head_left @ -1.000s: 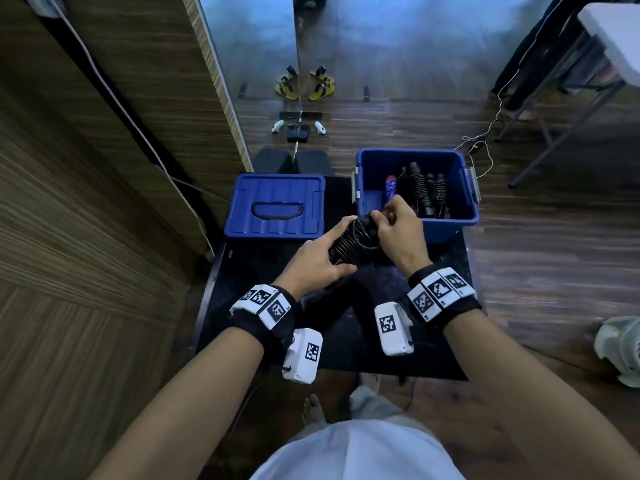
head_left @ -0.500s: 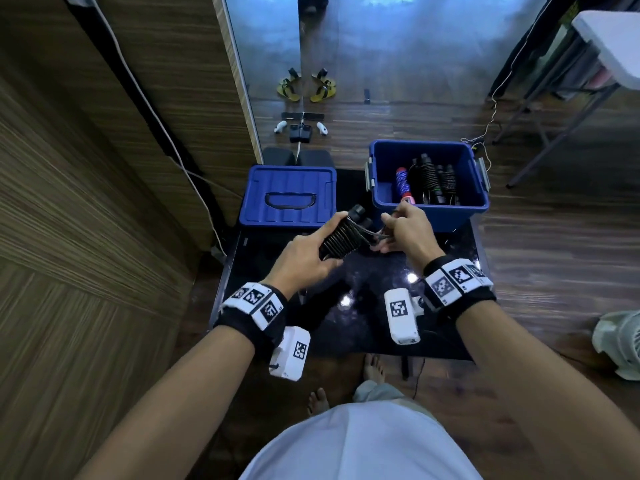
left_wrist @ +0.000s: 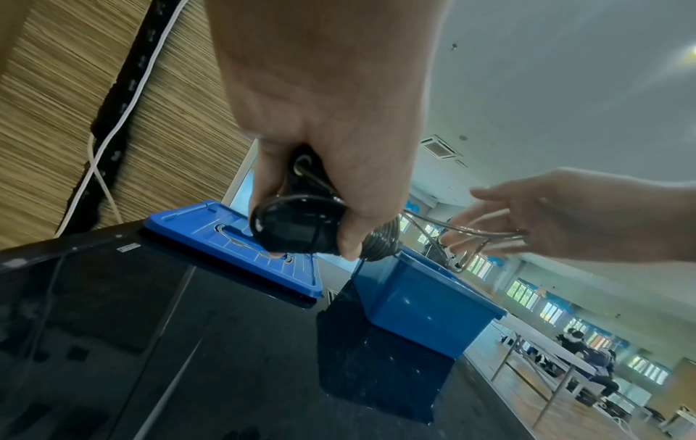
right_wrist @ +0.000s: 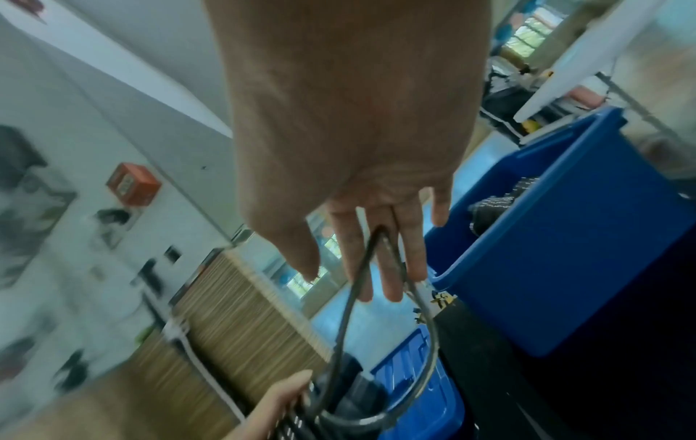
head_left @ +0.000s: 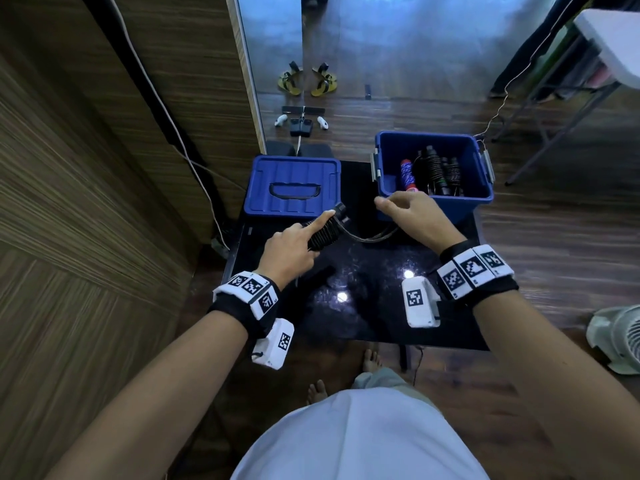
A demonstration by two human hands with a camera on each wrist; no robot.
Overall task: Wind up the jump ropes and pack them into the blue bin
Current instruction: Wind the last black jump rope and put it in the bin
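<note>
My left hand (head_left: 313, 233) grips a black jump rope bundle (head_left: 325, 230), two handles with cord wound round them, above the black table (head_left: 363, 306). A loose loop of cord (head_left: 367, 237) runs from the bundle to my right hand (head_left: 405, 211). In the right wrist view the cord loop (right_wrist: 350, 297) hangs hooked between the straight fingers (right_wrist: 391, 268) of that hand. The blue bin (head_left: 381, 168) stands just beyond my right hand, with several wound ropes (head_left: 434, 168) lying inside. The left wrist view shows the bundle (left_wrist: 297, 229) under my thumb and fingers.
The bin's blue lid (head_left: 292, 185) lies flat on the table's far left, beyond my left hand. A wooden wall with a white cable (head_left: 166, 112) runs along the left. A white fan (head_left: 620, 341) sits on the floor at right, and a folding table (head_left: 609, 46) stands at the far right.
My hands have drawn apart. The right hand left the bundle and moved right with its fingers straightened, drawing out a loop of cord. The left hand carried the bundle left.
</note>
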